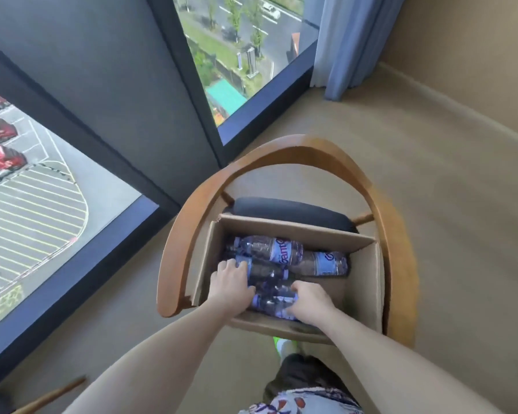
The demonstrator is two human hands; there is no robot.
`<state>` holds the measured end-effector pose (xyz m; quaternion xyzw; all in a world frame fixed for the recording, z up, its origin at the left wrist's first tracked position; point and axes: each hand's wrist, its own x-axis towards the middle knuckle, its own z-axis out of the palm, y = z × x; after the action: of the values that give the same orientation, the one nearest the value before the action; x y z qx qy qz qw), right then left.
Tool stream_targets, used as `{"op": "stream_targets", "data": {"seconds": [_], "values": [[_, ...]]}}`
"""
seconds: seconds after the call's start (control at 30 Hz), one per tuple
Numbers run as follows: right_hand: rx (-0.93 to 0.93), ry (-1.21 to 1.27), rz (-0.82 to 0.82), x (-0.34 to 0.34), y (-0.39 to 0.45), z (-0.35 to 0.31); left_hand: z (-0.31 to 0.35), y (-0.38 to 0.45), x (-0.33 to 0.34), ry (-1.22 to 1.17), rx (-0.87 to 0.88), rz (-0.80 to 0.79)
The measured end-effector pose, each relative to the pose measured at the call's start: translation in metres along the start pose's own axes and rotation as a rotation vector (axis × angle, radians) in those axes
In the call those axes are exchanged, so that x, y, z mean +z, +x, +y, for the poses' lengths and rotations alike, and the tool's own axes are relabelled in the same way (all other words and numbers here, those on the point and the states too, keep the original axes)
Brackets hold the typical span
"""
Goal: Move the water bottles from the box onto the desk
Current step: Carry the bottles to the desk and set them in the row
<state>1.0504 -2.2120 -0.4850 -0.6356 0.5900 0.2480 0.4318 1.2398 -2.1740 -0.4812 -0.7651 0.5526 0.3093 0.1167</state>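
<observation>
I see both hands down inside the box [362,282], an open cardboard carton sitting on the dark cushion [290,212] of a wooden chair [380,186]. My left hand [231,283] has its fingers curled over the near end of one bottle [266,271] lying on its side; my right hand [308,300] wraps around another bottle [272,301] closest to me. Two more bottles lie flat at the far side, the top bottle [266,248] resting partly over the right bottle [326,262], both with blue labels. All four remain in the box. The chair stands on beige carpet [446,174] near a floor-level window [245,49] and a blue curtain [350,40].
</observation>
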Motion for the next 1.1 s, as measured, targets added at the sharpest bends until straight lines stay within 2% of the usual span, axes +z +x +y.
{"op": "stream_targets", "data": {"seconds": [0.17,0.3,0.57,0.73,0.9,1.03,1.1], "values": [[-0.04,-0.231,-0.096,0.023,0.052,0.005,-0.007,0.048,0.032,0.113,0.056,-0.054],[-0.064,-0.313,-0.185,0.04,0.082,0.011,-0.011,0.075,0.057,0.219,0.152,-0.097],[-0.146,-0.36,-0.181,0.05,0.111,0.013,-0.029,0.093,0.081,0.416,0.238,-0.061],[-0.15,-0.411,-0.196,0.047,0.112,0.008,-0.029,0.105,0.073,0.41,0.278,-0.024],[-0.134,-0.349,-0.26,0.026,0.112,0.006,-0.024,0.102,0.063,0.469,0.256,-0.133],[-0.086,-0.329,-0.336,0.012,0.104,0.008,-0.018,0.093,0.049,0.193,0.033,-0.352],[-0.065,-0.301,-0.369,0.01,0.095,0.009,-0.016,0.091,0.036,0.085,-0.022,-0.474]]}}
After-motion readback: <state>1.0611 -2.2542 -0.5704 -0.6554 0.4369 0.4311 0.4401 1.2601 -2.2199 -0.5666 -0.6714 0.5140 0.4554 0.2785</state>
